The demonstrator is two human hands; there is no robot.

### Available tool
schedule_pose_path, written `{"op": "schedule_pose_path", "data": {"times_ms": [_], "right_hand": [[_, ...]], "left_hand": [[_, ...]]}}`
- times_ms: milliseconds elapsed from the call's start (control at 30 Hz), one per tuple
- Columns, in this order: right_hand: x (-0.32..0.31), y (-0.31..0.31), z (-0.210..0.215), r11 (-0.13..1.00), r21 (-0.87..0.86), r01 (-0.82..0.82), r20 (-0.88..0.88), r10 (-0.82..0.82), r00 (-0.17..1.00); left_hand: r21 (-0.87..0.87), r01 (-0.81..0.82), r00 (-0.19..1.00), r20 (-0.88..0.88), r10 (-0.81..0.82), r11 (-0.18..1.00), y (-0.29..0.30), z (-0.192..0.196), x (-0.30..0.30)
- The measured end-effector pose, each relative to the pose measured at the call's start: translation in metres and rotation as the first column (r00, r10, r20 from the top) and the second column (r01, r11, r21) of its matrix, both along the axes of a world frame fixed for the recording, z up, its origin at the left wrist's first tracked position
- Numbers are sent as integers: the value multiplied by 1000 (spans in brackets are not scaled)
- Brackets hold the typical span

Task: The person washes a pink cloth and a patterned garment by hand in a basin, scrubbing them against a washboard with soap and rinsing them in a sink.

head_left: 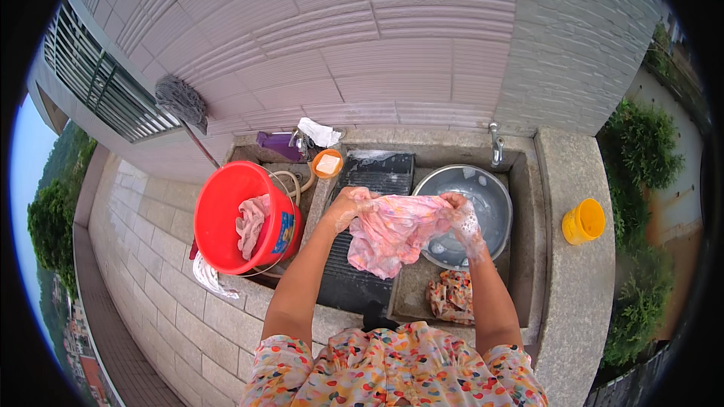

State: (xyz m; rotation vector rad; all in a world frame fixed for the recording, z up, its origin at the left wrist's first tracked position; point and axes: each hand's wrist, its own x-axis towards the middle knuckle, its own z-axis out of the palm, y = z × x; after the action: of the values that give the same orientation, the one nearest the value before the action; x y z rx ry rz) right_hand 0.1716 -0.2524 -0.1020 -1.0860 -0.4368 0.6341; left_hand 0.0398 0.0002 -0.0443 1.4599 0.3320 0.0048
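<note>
A wet pink patterned garment (394,234) is stretched between my two hands, its lower part hanging loose. At its left end, my left hand (347,208) is closed on the cloth above the black ribbed washboard (354,275). My right hand (465,224), covered in suds, grips the other end over the metal basin (494,207). Grey soapy water and patches of foam show in the basin. Below it, a bunched multicoloured patterned cloth (451,298) lies on the sink floor. An orange bowl (327,173) with a pale soap bar (328,163) sits beyond my left hand.
A red bucket (215,215) with a pink cloth (253,226) inside stands at the left, near a mop (181,103). Taps (495,145) rise at the sink's back. A yellow cup (582,222) rests on the right ledge (577,286); a white cloth (320,133) lies at the back.
</note>
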Motion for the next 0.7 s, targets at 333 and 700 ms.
{"op": "schedule_pose_path", "data": {"times_ms": [333,700], "right_hand": [[-52,48,-41,479,877,-39,-312,629,712],[-96,63,-15,978,168,123,-751,46,659]], "left_hand": [[657,-265,889,449,-84,706,-151,15,11],[842,-368,922,384,41,394,-142,-5,13]]}}
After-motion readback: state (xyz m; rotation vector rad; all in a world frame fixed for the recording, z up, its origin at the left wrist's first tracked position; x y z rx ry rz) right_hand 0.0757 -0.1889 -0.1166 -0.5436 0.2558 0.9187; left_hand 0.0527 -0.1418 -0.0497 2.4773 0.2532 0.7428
